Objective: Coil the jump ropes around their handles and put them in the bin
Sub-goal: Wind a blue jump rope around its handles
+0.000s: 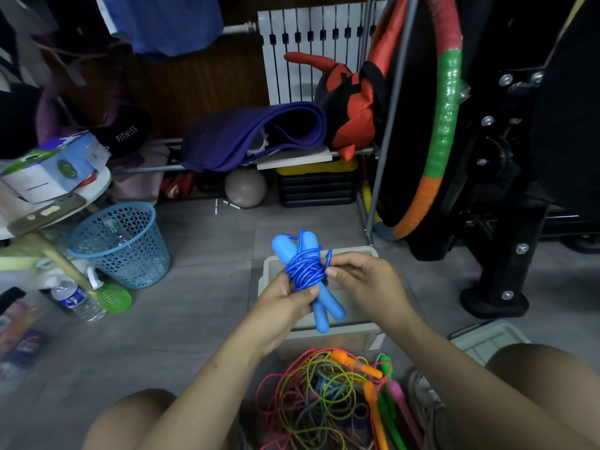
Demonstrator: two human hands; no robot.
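Observation:
A blue jump rope (305,271) has its cord wound in a bundle around its two blue handles, which cross each other. My left hand (285,300) grips the handles and the coil from the left. A last loop of the blue cord sticks out to the right, and my right hand (357,277) pinches it. I hold all this just above a grey plastic bin (344,332) on the floor. Close to me between my knees lies a tangled pile of jump ropes (328,401) in pink, yellow, green and orange, with loose orange, green and pink handles.
A blue mesh wastebasket (120,245) stands on the floor at left, with a water bottle (78,300) and a green spray bottle (110,293) beside it. The bin's grey lid (490,339) lies at right. Behind are a metal rack with a purple mat (253,138) and a striped hoop (444,125).

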